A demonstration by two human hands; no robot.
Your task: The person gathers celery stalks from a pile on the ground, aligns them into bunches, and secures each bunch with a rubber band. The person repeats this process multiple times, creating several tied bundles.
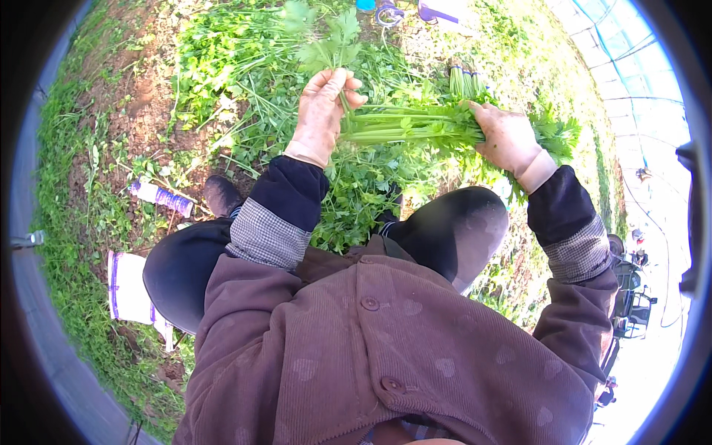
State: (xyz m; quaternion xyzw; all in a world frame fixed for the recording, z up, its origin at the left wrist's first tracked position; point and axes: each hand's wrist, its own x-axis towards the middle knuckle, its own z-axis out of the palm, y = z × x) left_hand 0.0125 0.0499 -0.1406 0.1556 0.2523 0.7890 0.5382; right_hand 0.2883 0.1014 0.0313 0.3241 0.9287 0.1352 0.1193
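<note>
My right hand [507, 136], in what looks like a thin pale glove, grips a bunch of leafy celery-like stalks [409, 128] around its leafy part. The bunch lies level in the air, cut ends towards my left hand. My left hand [325, 114], gloved alike, pinches a small leafy sprig [337, 50] between thumb and fingers, its leaves pointing away from me. The sprig's lower end meets the bunch's stalk ends; whether it is separate from them I cannot tell. Beneath both hands, loose cut greens [356, 183] cover the ground between my knees.
Several bundled stalks [467, 82] with purple bands lie beyond my right hand. A larger heap of greens [211, 61] is at the upper left. A purple-and-white printed roll [161, 198] and a white bag-like item [130, 286] lie left. A purple object [436, 12] sits at the top.
</note>
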